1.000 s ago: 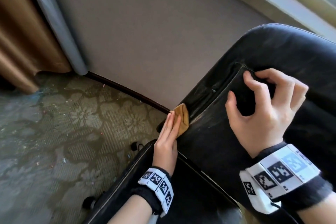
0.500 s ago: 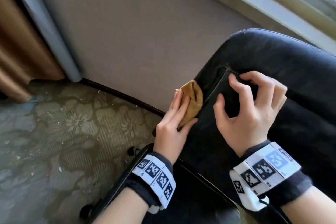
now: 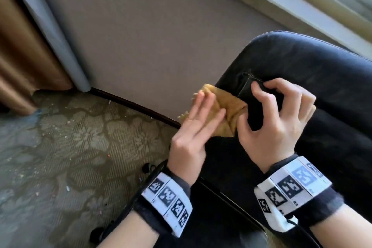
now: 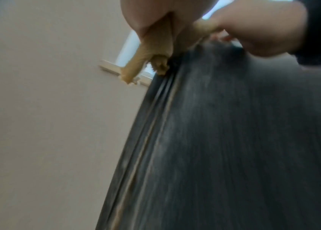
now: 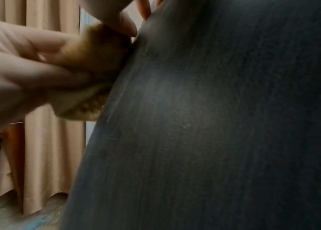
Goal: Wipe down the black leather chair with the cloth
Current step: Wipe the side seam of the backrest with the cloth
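Note:
The black leather chair fills the right of the head view, its back turned toward me. A tan cloth lies bunched on the chair's left side edge. My left hand covers it with straight fingers, and in the left wrist view the cloth is squeezed between fingers and thumb. My right hand is arched on the chair back just right of the cloth, fingertips at a stitched seam and thumb at the edge beside the cloth. In the right wrist view the cloth is pressed against the leather.
A beige wall stands close behind the chair, with a window sill above. Patterned carpet with scattered crumbs lies to the left. A brown curtain hangs at the far left. A black caster sits below my left wrist.
My left hand has slid the cloth up along the chair's side edge until it meets the right thumb. The right hand has kept its place at the seam.

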The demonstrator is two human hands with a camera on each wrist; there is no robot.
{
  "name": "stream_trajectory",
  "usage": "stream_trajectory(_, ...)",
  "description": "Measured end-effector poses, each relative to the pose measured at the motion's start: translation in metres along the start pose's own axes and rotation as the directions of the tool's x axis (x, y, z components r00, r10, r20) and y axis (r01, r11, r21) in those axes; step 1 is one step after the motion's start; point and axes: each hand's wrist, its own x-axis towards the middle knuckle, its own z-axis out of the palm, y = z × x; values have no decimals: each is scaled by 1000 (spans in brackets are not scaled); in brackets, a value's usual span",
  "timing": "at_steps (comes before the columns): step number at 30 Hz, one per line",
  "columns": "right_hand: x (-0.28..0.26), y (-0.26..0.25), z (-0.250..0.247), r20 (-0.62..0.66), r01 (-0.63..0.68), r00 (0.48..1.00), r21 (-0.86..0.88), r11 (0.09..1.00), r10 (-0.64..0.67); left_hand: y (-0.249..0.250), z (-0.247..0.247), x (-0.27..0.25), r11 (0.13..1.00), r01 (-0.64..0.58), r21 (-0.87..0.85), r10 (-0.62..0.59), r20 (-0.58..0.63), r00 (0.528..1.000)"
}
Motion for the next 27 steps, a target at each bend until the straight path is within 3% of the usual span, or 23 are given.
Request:
stream_trajectory(4, 1, 2, -1, 8, 1, 1000, 6, 1000, -1, -26, 19, -32, 998, -38, 55, 31, 131, 991)
stream_trajectory(9, 0, 3, 0, 11, 18, 1000, 8, 1000, -18, -58, -15, -98, 979, 73, 189, -133, 328, 935)
stream_trajectory(11, -1, 1, 1, 3, 13, 1000, 12, 1000, -13, -59, -29, -95, 967, 167, 193, -215, 269, 939)
stream_trajectory(13, 0, 0, 0, 3, 9, 1000, 15, 1000, -9, -44, -33, -62, 967, 199, 160, -216, 97, 972)
stream_trajectory(15, 1, 1, -2, 12, 11, 1000, 17, 1000, -11, -13, -31, -11, 988, 110, 109, -105, -52, 993)
stream_trajectory(17, 2, 2, -5, 32, 10, 999, 28, 1000, -11, 17, -21, 36, 997, -17, 78, 25, -109, 994)
stream_trajectory(21, 5, 5, -9, 30, -13, 999, 98, 995, 10, 28, 14, 57, 993, -87, 78, 86, 21, 996)
stream_trajectory(27, 12, 11, -11, -19, -43, 999, 154, 987, 46, -21, 22, -4, 986, -126, 107, 113, 116, 987)
